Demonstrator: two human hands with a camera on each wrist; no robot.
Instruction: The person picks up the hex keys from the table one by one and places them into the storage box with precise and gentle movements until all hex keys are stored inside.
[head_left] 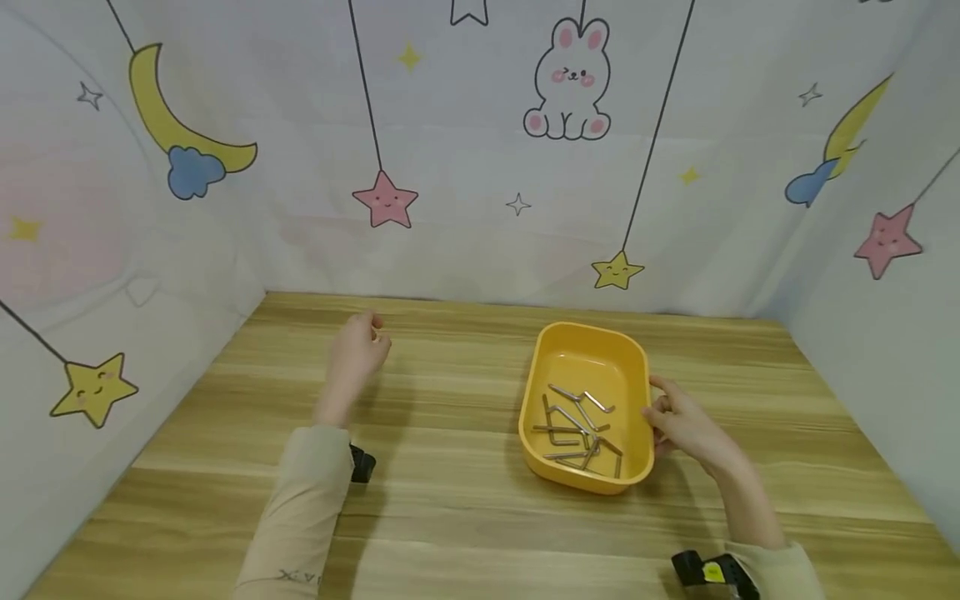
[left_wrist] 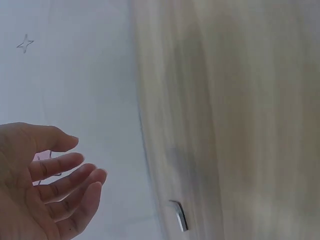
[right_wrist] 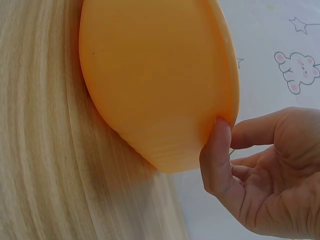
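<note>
A yellow plastic bin [head_left: 529,417] stands right of the middle of the wooden table, several metal hex keys [head_left: 576,430] lying jumbled on its floor. My right hand [head_left: 686,427] pinches its right side; in the right wrist view the thumb [right_wrist: 216,160] presses the outside of the bin [right_wrist: 155,75], close under the rim. My left hand [head_left: 356,346] hovers over the left back of the table, holding nothing, its fingers loosely bent. In the left wrist view a single hex key [left_wrist: 179,216] lies on the tabletop near that hand [left_wrist: 45,185].
The wooden table [head_left: 450,517] is bounded by a printed cloth backdrop [head_left: 480,125] at the back and both sides. Black straps with small devices [head_left: 363,463] sit on both wrists, over or beside beige sleeves [head_left: 296,508].
</note>
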